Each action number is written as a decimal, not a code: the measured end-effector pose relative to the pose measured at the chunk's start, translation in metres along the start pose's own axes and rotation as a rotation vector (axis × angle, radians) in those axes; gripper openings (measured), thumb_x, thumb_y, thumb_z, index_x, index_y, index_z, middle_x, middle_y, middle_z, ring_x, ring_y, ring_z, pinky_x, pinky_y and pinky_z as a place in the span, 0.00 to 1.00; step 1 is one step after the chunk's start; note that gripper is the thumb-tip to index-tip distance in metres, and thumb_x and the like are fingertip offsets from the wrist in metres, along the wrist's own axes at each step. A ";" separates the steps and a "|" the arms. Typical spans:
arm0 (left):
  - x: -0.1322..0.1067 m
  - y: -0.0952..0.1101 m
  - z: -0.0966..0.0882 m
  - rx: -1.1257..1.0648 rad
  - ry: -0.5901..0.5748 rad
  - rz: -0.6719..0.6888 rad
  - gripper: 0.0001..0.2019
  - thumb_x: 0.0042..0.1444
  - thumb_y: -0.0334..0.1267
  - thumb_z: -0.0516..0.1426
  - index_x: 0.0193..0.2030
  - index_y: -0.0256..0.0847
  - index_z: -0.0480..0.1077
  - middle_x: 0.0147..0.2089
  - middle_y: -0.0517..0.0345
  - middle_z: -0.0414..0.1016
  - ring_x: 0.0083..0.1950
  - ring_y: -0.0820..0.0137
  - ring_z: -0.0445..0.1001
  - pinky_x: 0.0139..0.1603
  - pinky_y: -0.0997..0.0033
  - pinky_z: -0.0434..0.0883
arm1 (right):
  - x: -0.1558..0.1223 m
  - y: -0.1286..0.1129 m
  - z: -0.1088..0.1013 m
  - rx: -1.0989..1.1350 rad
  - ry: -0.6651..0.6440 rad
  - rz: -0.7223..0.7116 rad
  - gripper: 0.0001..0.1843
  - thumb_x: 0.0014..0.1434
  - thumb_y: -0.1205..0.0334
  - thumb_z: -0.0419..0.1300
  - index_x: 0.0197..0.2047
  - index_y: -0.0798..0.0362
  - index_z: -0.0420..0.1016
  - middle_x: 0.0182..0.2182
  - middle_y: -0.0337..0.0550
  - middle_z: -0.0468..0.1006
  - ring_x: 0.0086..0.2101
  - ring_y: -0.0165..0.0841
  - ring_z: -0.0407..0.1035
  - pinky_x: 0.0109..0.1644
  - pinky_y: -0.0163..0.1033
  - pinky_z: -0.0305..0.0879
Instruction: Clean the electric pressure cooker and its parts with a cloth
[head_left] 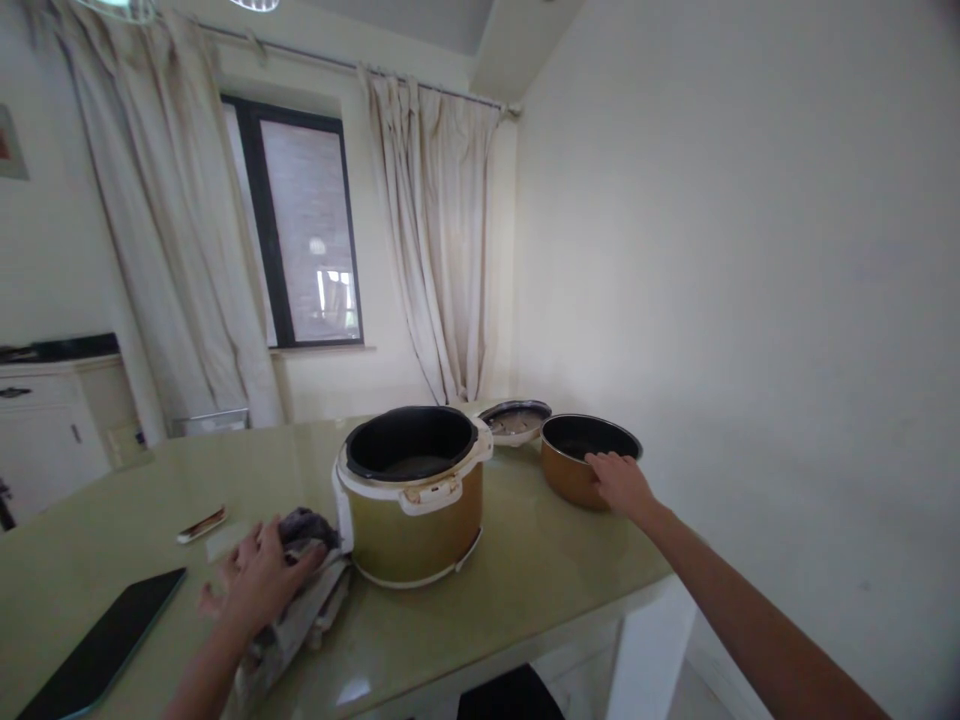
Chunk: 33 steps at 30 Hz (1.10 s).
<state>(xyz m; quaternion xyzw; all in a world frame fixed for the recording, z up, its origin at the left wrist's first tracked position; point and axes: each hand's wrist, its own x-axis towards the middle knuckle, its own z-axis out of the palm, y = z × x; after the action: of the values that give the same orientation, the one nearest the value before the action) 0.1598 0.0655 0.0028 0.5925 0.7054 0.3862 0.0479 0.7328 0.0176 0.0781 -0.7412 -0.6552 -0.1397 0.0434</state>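
My left hand (262,575) rests against a crumpled grey-and-white cloth (304,590) by the cooker, fingers spread and thumb lying over the fabric. With fingertips over the near rim and the palm outside, my right hand (621,482) grips an orange-brown pot (566,480) with a dark interior. The pot appears to stand on the table. Between my hands is an electric cooker body (416,525), lidless, with a white rim and a dark, open inside. Behind the pot lies a round lid (516,420), its inner side facing up.
The pale green glossy table (510,590) has its near edge toward me. A dark flat tablet-like slab (105,645) and a small narrow white-edged piece (202,525) lie at left. A white wall (750,300) rises at right. Below the edge is a dark seat (510,695).
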 end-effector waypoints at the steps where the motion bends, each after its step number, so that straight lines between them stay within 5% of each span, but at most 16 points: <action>1: -0.001 0.010 -0.005 0.020 0.048 0.001 0.40 0.52 0.63 0.58 0.67 0.40 0.65 0.73 0.26 0.63 0.74 0.22 0.58 0.65 0.12 0.54 | 0.000 0.002 -0.001 0.018 -0.009 -0.022 0.17 0.61 0.72 0.61 0.53 0.54 0.77 0.51 0.56 0.83 0.54 0.48 0.74 0.53 0.46 0.59; 3: -0.003 0.037 -0.017 0.004 0.134 0.121 0.37 0.60 0.59 0.54 0.71 0.42 0.63 0.76 0.33 0.61 0.75 0.33 0.60 0.69 0.23 0.59 | 0.000 0.006 -0.003 0.054 -0.033 -0.041 0.18 0.60 0.72 0.62 0.53 0.54 0.79 0.50 0.56 0.84 0.53 0.48 0.76 0.52 0.45 0.60; 7: 0.001 0.097 -0.033 -0.219 0.205 0.584 0.23 0.69 0.54 0.50 0.61 0.46 0.72 0.63 0.44 0.77 0.66 0.51 0.73 0.69 0.44 0.65 | -0.007 0.017 -0.021 0.147 -0.053 -0.031 0.15 0.57 0.69 0.65 0.48 0.52 0.81 0.45 0.51 0.85 0.49 0.46 0.78 0.48 0.41 0.62; 13: 0.008 0.159 -0.023 -0.153 0.026 0.822 0.20 0.73 0.49 0.48 0.42 0.46 0.79 0.45 0.52 0.84 0.48 0.57 0.79 0.55 0.54 0.70 | -0.018 0.031 -0.110 0.311 0.043 -0.170 0.02 0.58 0.64 0.66 0.36 0.49 0.78 0.31 0.40 0.82 0.35 0.38 0.76 0.38 0.38 0.59; 15: 0.006 0.166 -0.016 -0.122 0.052 0.803 0.20 0.73 0.47 0.48 0.41 0.46 0.80 0.44 0.52 0.84 0.46 0.57 0.79 0.53 0.53 0.69 | -0.018 0.027 -0.151 0.354 0.077 -0.271 0.02 0.59 0.62 0.66 0.35 0.48 0.77 0.29 0.38 0.81 0.32 0.36 0.74 0.37 0.37 0.59; 18: 0.004 0.167 -0.013 -0.230 0.069 0.726 0.19 0.72 0.49 0.50 0.53 0.44 0.78 0.51 0.49 0.83 0.52 0.56 0.78 0.58 0.51 0.70 | -0.009 0.006 -0.206 0.375 0.130 -0.369 0.08 0.62 0.53 0.67 0.38 0.49 0.79 0.30 0.36 0.81 0.32 0.34 0.74 0.39 0.36 0.61; 22: 0.021 0.166 -0.021 -0.599 0.016 0.547 0.26 0.72 0.57 0.49 0.66 0.43 0.69 0.65 0.44 0.75 0.63 0.57 0.75 0.66 0.50 0.70 | 0.024 -0.046 -0.246 0.390 0.224 -0.523 0.15 0.65 0.47 0.65 0.43 0.51 0.80 0.36 0.34 0.84 0.38 0.33 0.76 0.45 0.36 0.62; 27: 0.069 0.180 -0.048 -1.041 0.019 0.304 0.35 0.68 0.69 0.48 0.71 0.48 0.64 0.77 0.44 0.63 0.75 0.55 0.64 0.72 0.50 0.65 | 0.068 -0.126 -0.246 0.383 0.275 -0.914 0.06 0.63 0.59 0.69 0.39 0.52 0.80 0.33 0.33 0.82 0.38 0.34 0.75 0.44 0.35 0.60; 31: 0.098 0.189 -0.070 -1.255 -0.089 0.199 0.41 0.63 0.76 0.42 0.63 0.46 0.71 0.71 0.45 0.70 0.72 0.51 0.67 0.63 0.51 0.72 | 0.085 -0.170 -0.232 0.279 0.272 -1.047 0.04 0.62 0.66 0.69 0.36 0.51 0.78 0.30 0.34 0.80 0.36 0.35 0.74 0.41 0.36 0.56; 33: 0.104 0.189 -0.075 -1.271 -0.178 0.170 0.35 0.62 0.73 0.49 0.57 0.46 0.74 0.66 0.47 0.75 0.67 0.53 0.71 0.57 0.55 0.74 | 0.088 -0.180 -0.225 0.230 0.253 -1.052 0.05 0.62 0.66 0.70 0.36 0.50 0.78 0.31 0.35 0.80 0.36 0.36 0.73 0.40 0.36 0.56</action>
<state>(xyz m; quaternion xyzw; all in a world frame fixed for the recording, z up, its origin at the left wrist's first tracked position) 0.2407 0.1193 0.2091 0.5322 0.2833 0.6802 0.4171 0.5310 0.0708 0.2950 -0.2818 -0.9379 -0.1581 0.1266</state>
